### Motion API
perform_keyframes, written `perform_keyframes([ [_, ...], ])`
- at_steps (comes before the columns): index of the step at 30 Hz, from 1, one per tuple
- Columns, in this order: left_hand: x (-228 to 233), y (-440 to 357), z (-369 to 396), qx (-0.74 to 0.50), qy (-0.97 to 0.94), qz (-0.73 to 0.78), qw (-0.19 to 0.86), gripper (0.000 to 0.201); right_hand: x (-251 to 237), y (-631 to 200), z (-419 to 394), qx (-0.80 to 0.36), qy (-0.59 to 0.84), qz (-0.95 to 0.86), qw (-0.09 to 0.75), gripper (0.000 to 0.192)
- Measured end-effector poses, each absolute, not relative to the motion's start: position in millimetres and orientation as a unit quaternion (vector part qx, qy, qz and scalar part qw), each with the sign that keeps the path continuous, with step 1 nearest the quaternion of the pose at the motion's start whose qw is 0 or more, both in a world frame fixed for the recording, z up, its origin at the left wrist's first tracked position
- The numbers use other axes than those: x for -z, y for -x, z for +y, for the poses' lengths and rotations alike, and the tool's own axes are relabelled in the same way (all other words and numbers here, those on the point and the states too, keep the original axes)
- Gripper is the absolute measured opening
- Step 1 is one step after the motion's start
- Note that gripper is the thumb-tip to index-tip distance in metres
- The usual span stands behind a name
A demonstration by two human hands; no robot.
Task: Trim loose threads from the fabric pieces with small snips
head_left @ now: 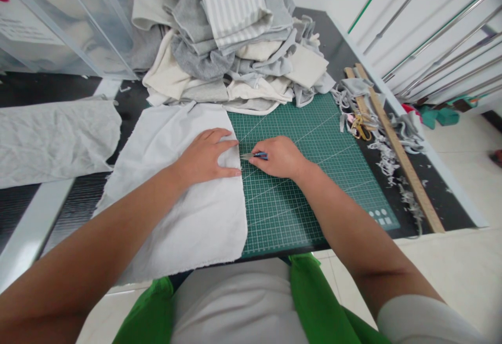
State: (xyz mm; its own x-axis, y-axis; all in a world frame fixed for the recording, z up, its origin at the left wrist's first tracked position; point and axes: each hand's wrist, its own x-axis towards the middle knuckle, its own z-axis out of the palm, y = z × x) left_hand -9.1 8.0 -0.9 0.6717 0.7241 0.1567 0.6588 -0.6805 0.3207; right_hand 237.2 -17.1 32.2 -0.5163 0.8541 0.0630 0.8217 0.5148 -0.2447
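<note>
A white piece of cloth (196,229) lies spread over the left part of a green cutting mat (282,218). Fingers apart, my left hand (209,157) rests flat on the cloth, its fingertips at the right edge. My right hand (280,157) is closed around small thread snips (261,155) with blue on the handle. The snips' metal blades point left and meet the cloth's edge between my left thumb and forefinger. Whether the blades are apart or together is too small to tell.
A heap of grey, cream and striped fabric (231,46) stands behind the mat. Another pale cloth (55,140) lies at left, near clear plastic bins (66,20). On the right are a wooden ruler (408,161), yellow-handled scissors (361,128) and thread scraps (386,163).
</note>
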Motion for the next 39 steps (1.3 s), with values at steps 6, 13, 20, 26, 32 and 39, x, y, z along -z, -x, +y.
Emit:
perform_keyframes([
  [6, 3.4, 12.1, 25.2, -0.122, -0.905, 0.398, 0.093, 0.088, -25.8, -237.4, -14.4, -0.104, 0.507, -0.845, 0.132, 0.027],
  [13, 6.5, 13.1, 42.0, -0.115, -0.896, 0.42, 0.086, 0.088, -16.3, -237.2, -10.5, -0.118, 0.54, -0.818, 0.16, 0.026],
  [20, -2.8, 20.5, 71.4, -0.062, -0.894, 0.441, 0.054, 0.076, -14.1, -237.4, -8.7, -0.115, 0.543, -0.813, 0.174, 0.024],
  [26, -35.1, 18.9, 47.2, -0.029, -0.904, 0.425, 0.033, 0.066, -14.8, -236.7, -8.2, -0.122, 0.547, -0.81, 0.171, 0.024],
  [32, -45.6, 4.8, -6.2, -0.045, -0.902, 0.429, 0.012, 0.052, -13.4, -236.9, -6.0, -0.117, 0.533, -0.821, 0.167, 0.026],
  [39, -11.5, -8.6, -15.3, -0.062, -0.889, 0.453, 0.028, 0.067, -11.5, -236.9, -6.2, -0.114, 0.535, -0.82, 0.167, 0.026],
])
